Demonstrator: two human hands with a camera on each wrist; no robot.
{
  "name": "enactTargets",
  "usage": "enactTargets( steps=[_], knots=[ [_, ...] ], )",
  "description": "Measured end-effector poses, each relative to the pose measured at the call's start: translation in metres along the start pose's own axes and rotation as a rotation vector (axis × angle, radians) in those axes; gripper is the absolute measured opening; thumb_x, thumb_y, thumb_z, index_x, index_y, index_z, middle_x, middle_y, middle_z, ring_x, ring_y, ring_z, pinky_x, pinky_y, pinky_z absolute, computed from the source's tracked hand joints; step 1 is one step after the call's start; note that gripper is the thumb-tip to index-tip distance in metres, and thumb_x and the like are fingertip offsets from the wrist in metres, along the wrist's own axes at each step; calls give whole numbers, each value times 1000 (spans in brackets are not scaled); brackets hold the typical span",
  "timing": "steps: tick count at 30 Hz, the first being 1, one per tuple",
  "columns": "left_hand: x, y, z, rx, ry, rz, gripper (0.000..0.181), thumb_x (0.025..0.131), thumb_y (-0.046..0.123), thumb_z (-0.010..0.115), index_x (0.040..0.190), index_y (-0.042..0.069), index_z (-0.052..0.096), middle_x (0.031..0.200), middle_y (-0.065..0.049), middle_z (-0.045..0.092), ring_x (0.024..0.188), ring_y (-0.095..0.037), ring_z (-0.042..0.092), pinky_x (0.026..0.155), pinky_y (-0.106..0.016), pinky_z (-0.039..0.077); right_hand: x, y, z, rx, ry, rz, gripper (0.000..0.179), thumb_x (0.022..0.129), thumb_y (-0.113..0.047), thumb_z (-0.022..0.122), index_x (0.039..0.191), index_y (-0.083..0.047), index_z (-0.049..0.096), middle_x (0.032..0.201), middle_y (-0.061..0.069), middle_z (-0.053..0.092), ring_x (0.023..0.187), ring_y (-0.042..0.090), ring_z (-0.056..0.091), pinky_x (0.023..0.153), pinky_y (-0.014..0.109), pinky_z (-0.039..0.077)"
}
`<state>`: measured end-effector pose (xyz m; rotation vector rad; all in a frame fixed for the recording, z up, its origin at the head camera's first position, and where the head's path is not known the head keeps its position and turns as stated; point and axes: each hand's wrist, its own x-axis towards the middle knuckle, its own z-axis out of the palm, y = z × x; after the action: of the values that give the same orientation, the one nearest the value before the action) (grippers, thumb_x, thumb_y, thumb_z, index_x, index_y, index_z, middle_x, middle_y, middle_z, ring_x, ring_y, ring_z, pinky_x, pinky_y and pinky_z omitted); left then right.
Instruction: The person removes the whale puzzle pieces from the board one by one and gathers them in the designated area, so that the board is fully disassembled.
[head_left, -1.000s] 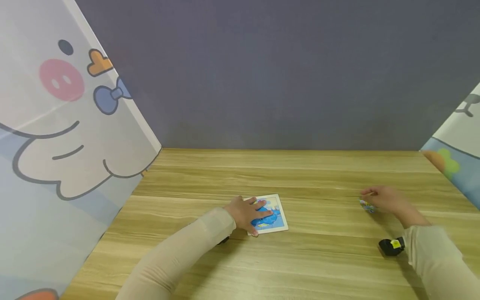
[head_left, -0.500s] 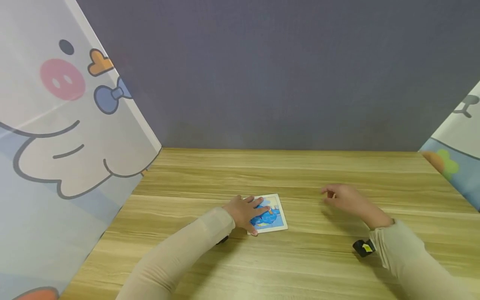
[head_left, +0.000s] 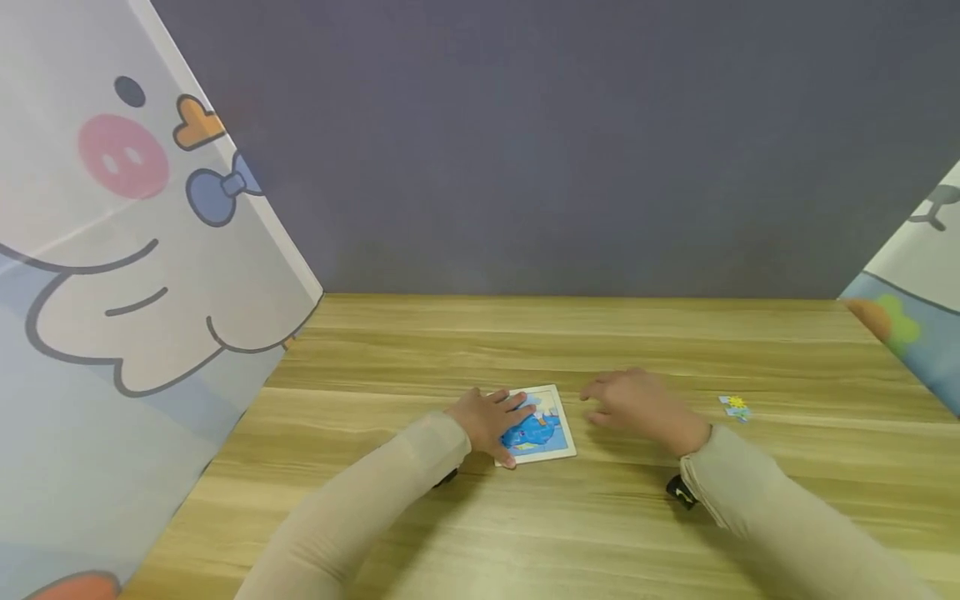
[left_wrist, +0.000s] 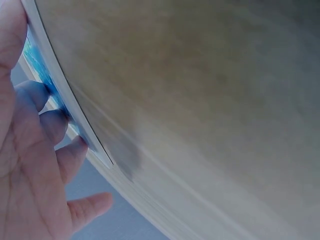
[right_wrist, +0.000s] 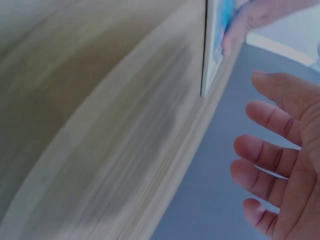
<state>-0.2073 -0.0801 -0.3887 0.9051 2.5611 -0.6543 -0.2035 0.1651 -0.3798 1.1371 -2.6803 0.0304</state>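
Observation:
A white-framed jigsaw puzzle (head_left: 551, 442) with a blue animal picture lies on the wooden table. My left hand (head_left: 490, 425) rests on its left side with fingers spread, covering part of the picture. In the left wrist view those fingertips (left_wrist: 75, 150) touch the puzzle board near its edge. Just right of the board hovers my right hand (head_left: 637, 406), fingers loosely bent and holding nothing, as the right wrist view also shows. Farther right, loose puzzle pieces (head_left: 736, 407) with a yellow flower lie on the table.
The wooden table (head_left: 480, 533) meets a dark grey panel (head_left: 570, 167) at the back. Cartoon-printed panels stand at the left (head_left: 150, 275) and right. A black wrist strap (head_left: 681, 492) shows under the right sleeve.
My right hand has moved left from the loose puzzle pieces to beside the puzzle board, leaving the pieces uncovered. The left hand has stayed on the board.

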Motion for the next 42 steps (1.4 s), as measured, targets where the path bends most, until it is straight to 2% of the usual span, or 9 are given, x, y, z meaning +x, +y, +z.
enactTargets(
  steps=[3,7,12,17,22,29,42],
  knots=[
    [-1,0,0,15,1,-3,92,81,74,47,155,35,8,159,14,7,143,-8,17,109,-37,32,7,-6,4,-20,13,-31,19,80,-25,77,93,-13,72,92,1,70,78,17,67,67,40,53],
    [-2,0,-1,7,0,0,92,81,73,48,155,35,9,159,14,8,143,-8,17,109,-37,32,13,-12,7,-7,-21,-27,21,80,-27,77,95,-13,73,92,1,70,81,18,67,68,42,53],
    [-3,0,-3,-37,3,5,93,81,71,52,155,34,11,159,13,9,143,-10,18,109,-38,32,19,-18,8,20,-32,-32,16,81,-21,76,94,-12,73,87,1,69,78,18,66,67,42,53],
    [-3,-1,-3,-40,6,7,93,81,71,53,155,34,11,159,14,9,143,-9,18,108,-39,32,26,-22,10,14,-45,-48,15,80,-18,75,93,-12,73,83,0,67,75,16,65,67,41,53],
    [-4,-1,-2,-43,6,7,92,81,71,52,155,34,11,159,14,9,143,-9,18,108,-39,33,33,-26,11,12,-103,-54,20,78,-21,79,94,-10,74,82,0,66,74,16,64,69,42,53],
    [-5,-1,-3,-30,-2,5,91,81,72,50,155,34,10,159,14,8,143,-9,17,108,-39,33,42,-29,16,-9,-218,-5,20,80,-28,78,88,-11,73,72,-3,58,68,14,58,69,42,51],
    [-4,-1,-2,-37,3,4,91,82,72,50,155,34,11,159,14,9,143,-10,18,108,-39,32,46,-29,19,-28,-271,12,22,82,-32,76,89,-11,74,75,-1,63,68,12,60,66,37,52]
  ],
)
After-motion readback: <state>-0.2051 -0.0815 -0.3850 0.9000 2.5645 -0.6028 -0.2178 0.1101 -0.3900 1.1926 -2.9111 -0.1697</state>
